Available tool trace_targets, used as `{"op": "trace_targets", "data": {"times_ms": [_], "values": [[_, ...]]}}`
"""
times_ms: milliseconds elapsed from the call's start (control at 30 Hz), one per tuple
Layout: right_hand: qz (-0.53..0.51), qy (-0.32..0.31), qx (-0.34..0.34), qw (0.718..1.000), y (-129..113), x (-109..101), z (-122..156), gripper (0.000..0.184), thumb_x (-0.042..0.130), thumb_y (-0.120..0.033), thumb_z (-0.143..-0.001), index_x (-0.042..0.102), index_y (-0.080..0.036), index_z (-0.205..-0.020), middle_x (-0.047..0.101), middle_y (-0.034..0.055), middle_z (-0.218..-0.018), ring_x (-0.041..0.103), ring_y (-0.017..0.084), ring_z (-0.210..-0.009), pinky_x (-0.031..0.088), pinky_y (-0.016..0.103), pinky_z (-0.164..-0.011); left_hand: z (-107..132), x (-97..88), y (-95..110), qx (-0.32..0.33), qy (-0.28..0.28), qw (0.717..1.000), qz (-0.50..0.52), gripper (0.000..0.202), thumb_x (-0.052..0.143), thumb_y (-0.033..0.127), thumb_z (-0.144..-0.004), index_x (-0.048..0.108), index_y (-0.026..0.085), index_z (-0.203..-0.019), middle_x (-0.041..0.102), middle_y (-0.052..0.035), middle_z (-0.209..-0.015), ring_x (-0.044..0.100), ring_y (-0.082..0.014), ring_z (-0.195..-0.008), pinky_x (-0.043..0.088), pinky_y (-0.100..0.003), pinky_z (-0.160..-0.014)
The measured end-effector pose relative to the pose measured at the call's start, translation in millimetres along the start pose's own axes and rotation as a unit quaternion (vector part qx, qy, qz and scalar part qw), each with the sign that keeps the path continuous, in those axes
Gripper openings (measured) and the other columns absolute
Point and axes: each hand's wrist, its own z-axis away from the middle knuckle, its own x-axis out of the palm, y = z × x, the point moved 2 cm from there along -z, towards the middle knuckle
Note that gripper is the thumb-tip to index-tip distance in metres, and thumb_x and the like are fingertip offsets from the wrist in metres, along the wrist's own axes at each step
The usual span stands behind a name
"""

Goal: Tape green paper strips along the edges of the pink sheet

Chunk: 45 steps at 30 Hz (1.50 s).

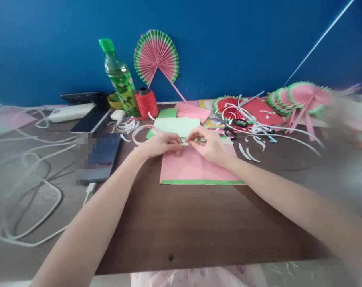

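Observation:
A pink sheet of paper (pixel 186 169) lies on the table with a green strip (pixel 201 181) along its near edge. Over its far edge, my left hand (pixel 168 144) and my right hand (pixel 210 148) pinch a small whitish strip (pixel 184 144) between their fingertips, one at each end. It looks like paper or tape backing; I cannot tell which. Part of a green band and a pale strip show behind my fingers at the sheet's far edge. Just beyond my hands is a light green sheet (pixel 176 124) on a darker green one.
A green-capped bottle (pixel 119 79), a red spool (pixel 146 103) and a pink folded fan (pixel 157 52) stand at the back. Scissors (pixel 239 122), white scraps and more paper fans (pixel 306 95) lie right. Left are a phone (pixel 101 157) and looping white cables (pixel 37 243).

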Motion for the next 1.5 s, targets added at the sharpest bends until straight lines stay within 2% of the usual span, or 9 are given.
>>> {"op": "trace_targets", "data": {"times_ms": [700, 933, 1500], "values": [[-0.014, -0.006, -0.01, 1.0, -1.3, 0.7, 1.0, 0.009, 0.054, -0.012, -0.077, 0.053, -0.02, -0.081, 0.063, 0.0008, -0.081, 0.061, 0.014, -0.078, 0.048, 0.028, -0.069, 0.6, -0.6, -0.8, 0.001, 0.002, 1.0, -0.016, 0.019, 0.057, 0.033, -0.077, 0.056, 0.017, -0.087, 0.068, 0.0001, -0.066, 0.053, -0.0094, -0.059, 0.037, -0.021, -0.056], [-0.018, -0.007, -0.007, 1.0, 0.4, 1.4, 1.3, 0.01, 0.054, -0.012, -0.077, 0.053, -0.021, -0.082, 0.064, 0.0007, -0.081, 0.061, 0.014, -0.078, 0.049, 0.028, -0.069, 0.7, 0.7, 2.6, -0.005, 0.009, 1.0, -0.007, 0.018, 0.058, 0.033, -0.076, 0.057, 0.017, -0.084, 0.067, 0.0008, -0.065, 0.056, -0.0103, -0.063, 0.039, -0.022, -0.06], [-0.006, -0.001, -0.009, 1.0, 0.4, 1.3, 0.6, 0.007, 0.052, -0.015, -0.08, 0.053, -0.02, -0.085, 0.064, 0.0014, -0.082, 0.061, 0.014, -0.077, 0.046, 0.027, -0.068, 0.5, 1.5, 4.3, -0.001, 0.034, 0.999, 0.008, 0.011, 0.055, 0.027, -0.077, 0.056, 0.017, -0.074, 0.064, 0.0011, -0.06, 0.056, -0.0101, -0.058, 0.04, -0.022, -0.056]]}}
